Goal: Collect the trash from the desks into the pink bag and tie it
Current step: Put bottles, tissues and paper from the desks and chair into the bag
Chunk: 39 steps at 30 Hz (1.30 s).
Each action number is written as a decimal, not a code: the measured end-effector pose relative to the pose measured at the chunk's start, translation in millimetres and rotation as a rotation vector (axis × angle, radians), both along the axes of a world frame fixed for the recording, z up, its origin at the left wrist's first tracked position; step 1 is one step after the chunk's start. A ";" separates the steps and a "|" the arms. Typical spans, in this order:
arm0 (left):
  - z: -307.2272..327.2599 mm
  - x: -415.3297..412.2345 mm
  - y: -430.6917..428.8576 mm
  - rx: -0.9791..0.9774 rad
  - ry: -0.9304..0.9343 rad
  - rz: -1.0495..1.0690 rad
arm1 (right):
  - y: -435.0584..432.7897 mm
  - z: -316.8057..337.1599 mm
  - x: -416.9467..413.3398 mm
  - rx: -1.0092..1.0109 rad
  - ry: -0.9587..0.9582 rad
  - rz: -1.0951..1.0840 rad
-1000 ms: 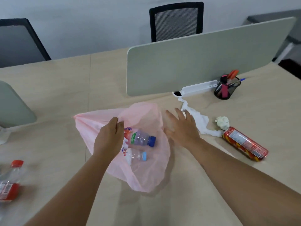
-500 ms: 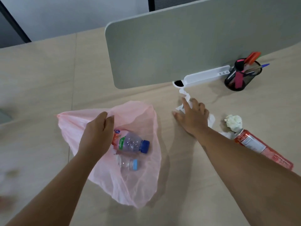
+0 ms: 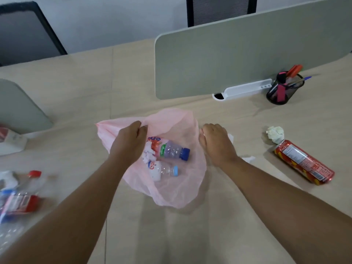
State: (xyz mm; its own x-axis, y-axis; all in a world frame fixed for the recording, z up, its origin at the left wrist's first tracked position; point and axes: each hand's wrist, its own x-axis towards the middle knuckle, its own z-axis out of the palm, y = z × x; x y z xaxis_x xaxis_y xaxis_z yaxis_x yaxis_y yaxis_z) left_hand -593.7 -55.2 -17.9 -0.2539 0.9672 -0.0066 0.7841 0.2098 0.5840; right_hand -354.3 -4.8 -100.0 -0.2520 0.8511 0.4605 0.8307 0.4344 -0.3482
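The pink bag (image 3: 171,191) lies open on the desk in the middle. My left hand (image 3: 127,143) pinches its upper rim and holds the mouth up. Inside lie a bottle with a dark blue cap (image 3: 171,150), a smaller bottle with a light blue cap (image 3: 162,170) and white paper scraps (image 3: 149,154). My right hand (image 3: 217,143) sits just right of the bag's edge, fingers curled over a white tissue (image 3: 247,159) that peeks out beside and under it. A crumpled tissue ball (image 3: 275,132) and a red can (image 3: 302,164) lie further right.
Two plastic bottles (image 3: 19,199) and a white wrapper lie at the left edge. A grey divider panel (image 3: 219,63) stands behind the bag, with a white cable tray (image 3: 243,89) and a black pen holder (image 3: 283,90) at its foot. Black chairs stand beyond the desk.
My right hand reached out to the white tissue strip near the cable tray, closed on it and drew back beside the bag. My left hand kept its hold on the bag.
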 end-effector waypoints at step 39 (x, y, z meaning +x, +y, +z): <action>23.0 -24.1 -44.6 0.028 -0.020 -0.056 | -75.1 9.1 -25.2 -0.267 0.021 -0.264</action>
